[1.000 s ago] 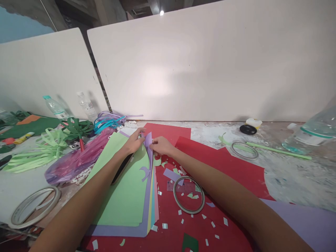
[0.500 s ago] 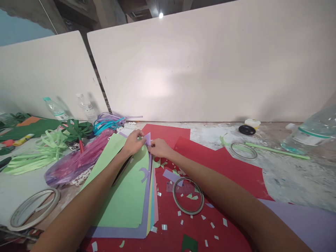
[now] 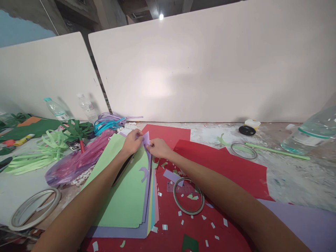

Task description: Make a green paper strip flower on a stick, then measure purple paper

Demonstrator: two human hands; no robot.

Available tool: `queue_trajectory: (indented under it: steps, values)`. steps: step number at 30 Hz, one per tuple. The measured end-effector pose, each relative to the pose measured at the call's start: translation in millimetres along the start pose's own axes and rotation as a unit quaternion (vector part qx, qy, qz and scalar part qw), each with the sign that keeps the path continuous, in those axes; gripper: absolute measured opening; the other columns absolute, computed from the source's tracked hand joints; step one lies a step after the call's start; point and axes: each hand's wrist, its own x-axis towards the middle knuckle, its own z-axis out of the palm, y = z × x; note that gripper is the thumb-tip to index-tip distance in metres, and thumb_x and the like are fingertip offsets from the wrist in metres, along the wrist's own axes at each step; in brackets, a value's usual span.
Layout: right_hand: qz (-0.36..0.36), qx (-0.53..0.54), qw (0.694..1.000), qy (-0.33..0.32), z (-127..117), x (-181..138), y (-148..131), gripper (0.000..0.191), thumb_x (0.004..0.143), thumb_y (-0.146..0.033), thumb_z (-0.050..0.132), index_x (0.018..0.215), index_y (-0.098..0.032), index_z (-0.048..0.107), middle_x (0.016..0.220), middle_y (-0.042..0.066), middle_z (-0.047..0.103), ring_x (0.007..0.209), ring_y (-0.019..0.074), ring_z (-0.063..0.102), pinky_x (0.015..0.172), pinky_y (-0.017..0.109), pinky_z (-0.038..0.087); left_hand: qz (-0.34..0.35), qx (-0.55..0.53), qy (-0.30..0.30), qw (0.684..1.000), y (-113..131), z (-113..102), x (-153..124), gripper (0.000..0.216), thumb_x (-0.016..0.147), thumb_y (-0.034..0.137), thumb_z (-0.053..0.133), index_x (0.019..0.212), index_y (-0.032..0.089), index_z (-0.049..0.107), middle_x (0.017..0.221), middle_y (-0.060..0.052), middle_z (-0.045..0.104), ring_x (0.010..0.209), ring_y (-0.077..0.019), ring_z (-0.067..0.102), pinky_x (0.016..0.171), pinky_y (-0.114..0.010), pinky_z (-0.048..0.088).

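My left hand (image 3: 132, 141) and my right hand (image 3: 158, 147) meet over a stack of coloured paper sheets (image 3: 126, 196). Both pinch the far corner of a lilac sheet (image 3: 146, 139), which stands lifted off the stack. A light green sheet tops the stack, with a small lilac cut-out (image 3: 144, 173) lying on it. A dark flat object (image 3: 121, 169) lies under my left forearm on the green sheet. A tape ring (image 3: 188, 196) sits on the red paper (image 3: 223, 164) just below my right forearm.
Two white boards (image 3: 210, 63) stand at the back. On the left lie green paper strips (image 3: 39, 154), a purple plastic bag (image 3: 76, 161), two water bottles (image 3: 56, 110) and a tape roll (image 3: 34, 208). Right side: a second tape ring (image 3: 240, 150), a large bottle (image 3: 312, 134), and a lilac sheet (image 3: 309, 224).
The lilac corner between my fingers has been lifted and worked slightly; both hands stay pinched at the same spot. Everything else has kept its place.
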Motion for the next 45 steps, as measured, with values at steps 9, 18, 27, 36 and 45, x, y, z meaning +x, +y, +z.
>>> queue_trajectory:
  steps: [9, 18, 27, 36, 45]
  values:
    - [-0.009, 0.002, 1.0, -0.004, 1.3, -1.4, 0.2, 0.032, 0.092, -0.034, 0.056, 0.118, -0.015, 0.058, 0.116, 0.009, 0.061, 0.098, 0.0206, 0.062, 0.083, 0.041, 0.053, -0.03, -0.016, -0.021, 0.999, 5.0, 2.8, -2.6, 0.062, 0.073, 0.024, 0.052, 0.133, 0.018, 0.038, 0.109, -0.008, 0.055, 0.09, -0.0205, 0.058, 0.082, -0.036, 0.048]
    - [0.01, 0.044, 0.997, -0.056, -6.9, -7.3, -1.0, 0.032, 0.092, -0.034, 0.056, 0.118, -0.015, 0.058, 0.115, 0.008, 0.061, 0.096, 0.0201, 0.063, 0.081, 0.04, 0.054, -0.012, -0.034, -0.085, 0.996, -3.7, 12.9, -4.2, 0.079, 0.072, 0.021, 0.053, 0.145, 0.017, 0.022, 0.106, -0.008, 0.058, 0.104, -0.0242, 0.058, 0.094, -0.04, 0.045]
    - [0.002, 0.059, 0.998, -0.036, -0.8, -8.3, 0.1, 0.033, 0.092, -0.034, 0.057, 0.119, -0.015, 0.058, 0.118, 0.009, 0.06, 0.099, 0.0214, 0.062, 0.083, 0.041, 0.053, 0.044, 0.011, -0.027, 0.999, 5.6, 11.5, -2.6, 0.039, 0.069, 0.013, 0.049, 0.108, 0.019, 0.049, 0.115, -0.009, 0.053, 0.109, -0.0236, 0.052, 0.099, -0.04, 0.04]
    - [0.007, 0.079, 0.997, -0.024, 7.4, -5.4, 6.7, 0.033, 0.092, -0.034, 0.056, 0.12, -0.015, 0.057, 0.118, 0.009, 0.06, 0.1, 0.0213, 0.062, 0.083, 0.042, 0.053, 0.017, 0.054, -0.025, 0.998, 13.9, 9.3, -7.1, 0.02, 0.08, 0.04, 0.054, 0.073, 0.021, 0.053, 0.094, -0.006, 0.06, 0.099, -0.0252, 0.056, 0.093, -0.039, 0.042]
    - [0.028, 0.124, 0.991, -0.045, 9.7, -5.0, 9.3, 0.033, 0.092, -0.033, 0.057, 0.119, -0.015, 0.057, 0.117, 0.009, 0.06, 0.097, 0.0204, 0.062, 0.081, 0.041, 0.053, 0.009, 0.064, -0.027, 0.998, 12.6, 10.3, -8.4, 0.019, 0.081, 0.039, 0.054, 0.075, 0.021, 0.056, 0.095, -0.006, 0.062, 0.098, -0.0248, 0.057, 0.092, -0.038, 0.043]
